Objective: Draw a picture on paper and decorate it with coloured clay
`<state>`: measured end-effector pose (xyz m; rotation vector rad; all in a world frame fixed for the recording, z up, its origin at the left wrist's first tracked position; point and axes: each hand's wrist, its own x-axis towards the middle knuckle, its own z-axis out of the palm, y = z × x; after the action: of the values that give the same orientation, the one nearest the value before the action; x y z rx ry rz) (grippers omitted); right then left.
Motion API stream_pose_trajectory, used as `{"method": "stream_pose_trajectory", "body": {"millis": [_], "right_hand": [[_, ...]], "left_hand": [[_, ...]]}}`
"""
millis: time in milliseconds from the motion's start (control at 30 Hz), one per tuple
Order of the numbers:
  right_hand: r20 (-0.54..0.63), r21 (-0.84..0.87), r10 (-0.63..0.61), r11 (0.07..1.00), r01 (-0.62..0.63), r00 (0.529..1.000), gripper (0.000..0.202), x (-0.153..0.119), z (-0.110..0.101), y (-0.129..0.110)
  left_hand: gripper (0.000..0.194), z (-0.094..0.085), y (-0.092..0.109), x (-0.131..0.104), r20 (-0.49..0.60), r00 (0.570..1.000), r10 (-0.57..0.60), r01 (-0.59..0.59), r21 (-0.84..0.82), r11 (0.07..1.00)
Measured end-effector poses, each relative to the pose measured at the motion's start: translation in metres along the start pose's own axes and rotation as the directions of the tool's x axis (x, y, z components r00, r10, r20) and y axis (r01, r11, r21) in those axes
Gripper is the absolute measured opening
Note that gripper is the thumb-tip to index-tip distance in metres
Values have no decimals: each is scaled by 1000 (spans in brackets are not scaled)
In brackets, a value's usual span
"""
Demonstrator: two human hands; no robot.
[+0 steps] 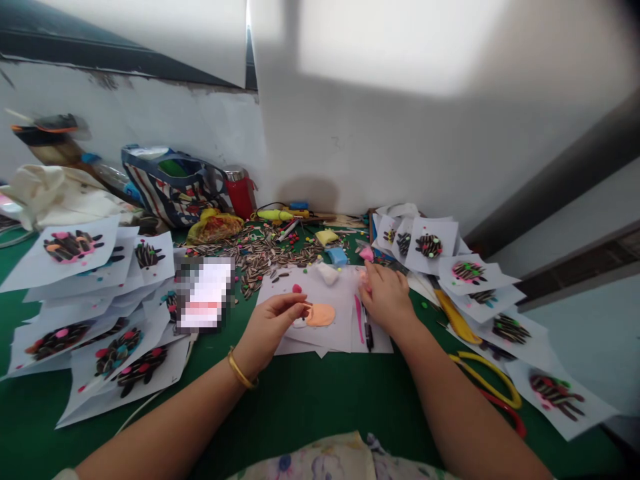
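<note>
White paper (335, 337) lies at the middle of the green table, with a flat orange oval of clay (320, 315) on it. My left hand (273, 327), a gold bangle on its wrist, is at the oval's left side, thumb and fingertips pinched together; what they hold, if anything, is too small to name. A dark pink ball (297, 289) sits just above those fingertips. My right hand (387, 293) reaches over the paper's right edge, its fingers bent at a pink clay packet (364, 279); its grip is partly hidden. A pink tool (359, 319) and a black pen (369, 330) lie beside it.
Sunflower seeds (265, 257) are scattered behind the paper. Seed-decorated sheets (150, 333) pile up at the left, more (475, 270) at the right. A phone (207, 293), yellow scissors (493, 380), a red bottle (240, 193) and a striped bag (175, 190) stand or lie around.
</note>
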<state>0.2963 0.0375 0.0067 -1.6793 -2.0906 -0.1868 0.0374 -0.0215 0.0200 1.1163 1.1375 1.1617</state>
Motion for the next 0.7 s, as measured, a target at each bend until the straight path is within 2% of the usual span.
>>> {"method": "stream_pose_trajectory", "body": {"millis": [67, 133, 200, 300, 467, 600, 700], "right_hand": [[-46, 58, -52, 997, 54, 998, 52, -3, -4, -8], [-72, 213, -168, 960, 179, 983, 45, -8, -11, -24], [-44, 443, -318, 844, 304, 947, 38, -16, -18, -44], [-10, 650, -380, 701, 295, 925, 39, -28, -22, -71], [-31, 734, -286, 644, 216, 958, 9, -33, -21, -84], [11, 817, -180, 569, 96, 984, 6, -33, -21, -85], [45, 845, -207, 529, 73, 977, 10, -36, -20, -87]], "left_hand": [[28, 1, 0, 0, 5, 999, -42, 42, -139, 989], [26, 2, -1, -1, 19, 997, -81, 83, -241, 967], [26, 3, -1, -2, 43, 993, -114, 122, -297, 947], [24, 7, -3, -5, 99, 987, -129, 154, -307, 939], [22, 12, -5, -12, 144, 979, -142, 171, -216, 961], [22, 14, -4, -14, 142, 983, -120, 143, -170, 975], [25, 15, -1, -15, 126, 980, -152, 179, -242, 954]]}}
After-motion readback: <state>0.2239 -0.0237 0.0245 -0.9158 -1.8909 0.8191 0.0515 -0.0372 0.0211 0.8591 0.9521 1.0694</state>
